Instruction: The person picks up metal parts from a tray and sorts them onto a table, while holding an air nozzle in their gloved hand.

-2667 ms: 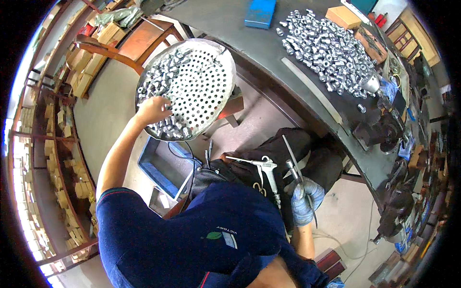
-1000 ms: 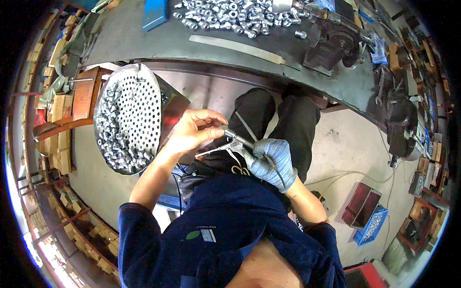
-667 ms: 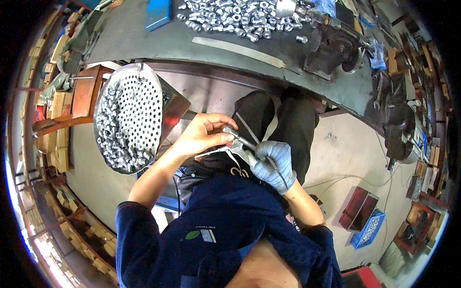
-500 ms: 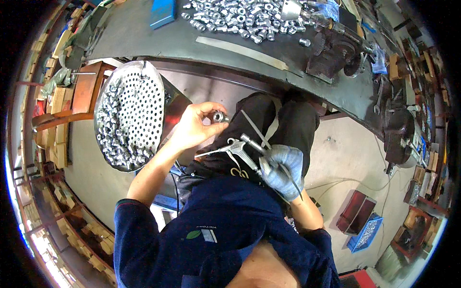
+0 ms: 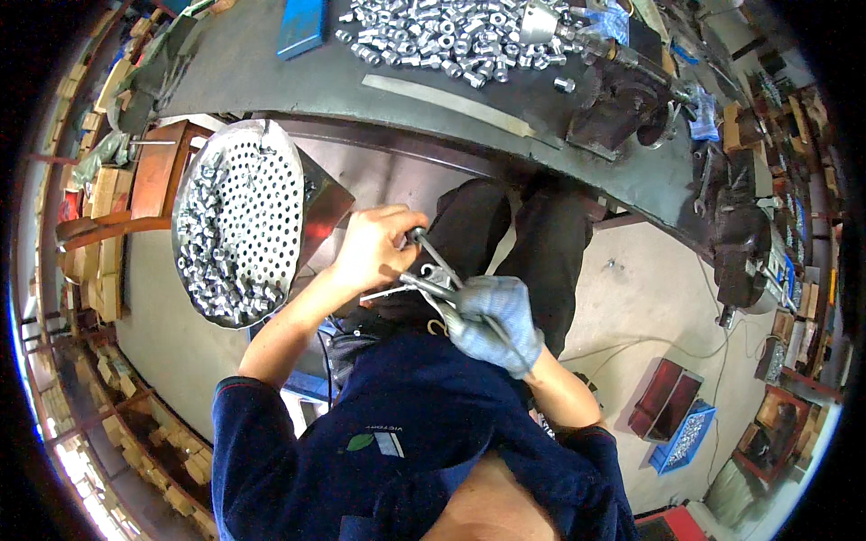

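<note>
Between its fingertips, my bare left hand (image 5: 374,248) grips a small metal nut-like fitting (image 5: 417,233), partly covered by the fingers. My right hand (image 5: 496,323), in a grey-blue knitted glove, is closed around a thin flat file-like strip (image 5: 440,259) whose end meets the fitting; whether it is inside the bore I cannot tell. A metal rod tool with a round end (image 5: 426,287) also sticks out of that hand toward my left fingers. Behind these shows an air blow gun (image 5: 431,271), its thin nozzle pointing left and its handle hidden by the glove.
At left sits a perforated metal pan (image 5: 257,185) with many fittings (image 5: 212,261) along one side. Ahead, the dark bench (image 5: 244,77) bears a fitting pile (image 5: 451,36), a flat metal strip (image 5: 446,105) and a geared metal device (image 5: 622,108). A blue crate (image 5: 683,439) stands on the floor at right.
My right hand has moved left and up, bringing the strip and rod tool to the fitting. My left hand has turned, so the fitting's open face no longer shows.
</note>
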A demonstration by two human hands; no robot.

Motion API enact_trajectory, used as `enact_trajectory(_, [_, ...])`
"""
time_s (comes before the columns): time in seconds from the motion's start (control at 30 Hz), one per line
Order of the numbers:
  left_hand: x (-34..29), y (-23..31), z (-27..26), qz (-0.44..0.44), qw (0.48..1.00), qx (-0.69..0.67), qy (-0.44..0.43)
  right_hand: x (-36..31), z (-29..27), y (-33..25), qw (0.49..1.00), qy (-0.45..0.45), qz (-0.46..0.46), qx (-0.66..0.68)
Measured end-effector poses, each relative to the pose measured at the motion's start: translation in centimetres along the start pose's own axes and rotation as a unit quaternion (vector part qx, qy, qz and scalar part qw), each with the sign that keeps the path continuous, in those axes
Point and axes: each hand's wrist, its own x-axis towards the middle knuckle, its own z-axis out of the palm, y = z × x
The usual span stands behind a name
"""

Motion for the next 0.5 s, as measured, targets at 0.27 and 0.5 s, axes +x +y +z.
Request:
enact_trajectory(0.27, [3.6, -1.8, -0.4, -0.012, 0.990, 0.132, -0.048, -1.4, -0.5, 1.8, 0.992, 0.084, -0.044, -0.081])
enact_trajectory(0.5, [16.6, -5.4, -4.8, -0.104, 0.994, 0.026, 0.022, -3.9, -1.5, 2.4, 0.989, 0.119, 0.053, 0.069])
